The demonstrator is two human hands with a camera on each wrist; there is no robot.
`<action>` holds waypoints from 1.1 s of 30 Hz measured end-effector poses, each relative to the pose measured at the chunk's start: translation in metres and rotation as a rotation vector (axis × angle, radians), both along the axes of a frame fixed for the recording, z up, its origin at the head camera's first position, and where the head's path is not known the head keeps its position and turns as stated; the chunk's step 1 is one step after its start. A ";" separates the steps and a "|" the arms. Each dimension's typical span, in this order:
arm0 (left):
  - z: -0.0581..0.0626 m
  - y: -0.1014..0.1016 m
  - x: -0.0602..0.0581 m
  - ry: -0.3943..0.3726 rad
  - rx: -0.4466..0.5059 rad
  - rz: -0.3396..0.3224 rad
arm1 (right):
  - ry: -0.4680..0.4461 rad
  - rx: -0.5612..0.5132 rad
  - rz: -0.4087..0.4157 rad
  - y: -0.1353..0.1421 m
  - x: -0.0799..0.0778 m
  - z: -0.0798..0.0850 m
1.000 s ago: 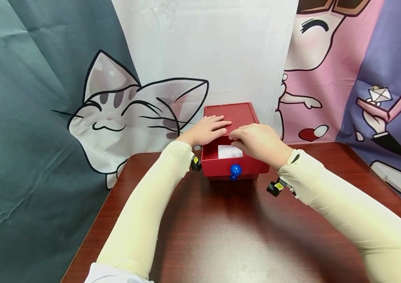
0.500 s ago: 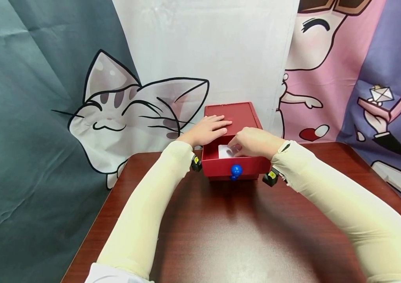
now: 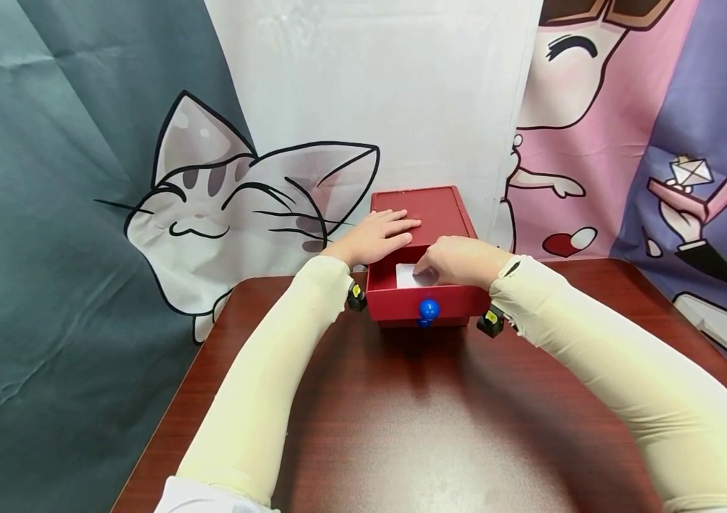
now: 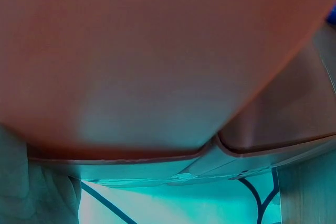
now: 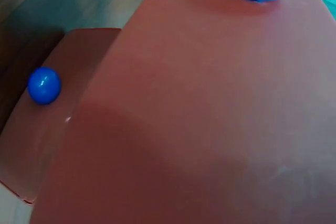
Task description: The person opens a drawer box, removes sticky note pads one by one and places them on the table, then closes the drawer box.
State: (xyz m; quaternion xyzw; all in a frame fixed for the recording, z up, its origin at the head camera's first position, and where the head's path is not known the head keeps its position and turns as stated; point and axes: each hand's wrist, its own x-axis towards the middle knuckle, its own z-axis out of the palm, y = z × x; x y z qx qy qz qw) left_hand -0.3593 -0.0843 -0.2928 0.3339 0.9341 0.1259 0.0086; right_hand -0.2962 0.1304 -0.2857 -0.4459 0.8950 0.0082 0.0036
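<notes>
A red drawer box (image 3: 424, 203) stands at the table's far edge in the head view, its upper drawer (image 3: 395, 303) pulled out. My left hand (image 3: 374, 236) rests on the box top, fingers stretched over the left front part. My right hand (image 3: 464, 261) reaches over the drawer's right side, bent fingers down inside at a flat white piece (image 3: 405, 276). Its fingertips are partly hidden, and I cannot tell whether they pinch anything. A round blue knob (image 3: 429, 309) sits on the upper drawer's front; a lower blue knob (image 5: 44, 85) shows in the right wrist view.
The box stands on a dark reddish-brown wooden table (image 3: 401, 427). Behind it hangs a cartoon-printed cloth (image 3: 440, 92), close to the table's back edge. The red drawer wall (image 4: 157, 77) fills most of the left wrist view.
My right hand has lowered from above the drawer into it, fingers coming down over the white piece, then moving only slightly. My left hand has stayed on the box top.
</notes>
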 end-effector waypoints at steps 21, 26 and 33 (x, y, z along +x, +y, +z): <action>-0.003 -0.002 0.000 -0.004 0.014 0.008 | -0.018 0.028 0.035 -0.003 0.000 0.003; -0.003 -0.001 -0.001 0.002 0.013 0.002 | 0.008 0.007 0.065 -0.003 0.000 0.004; -0.001 -0.002 -0.003 0.008 0.009 -0.015 | 0.069 -0.041 0.104 -0.002 0.002 0.005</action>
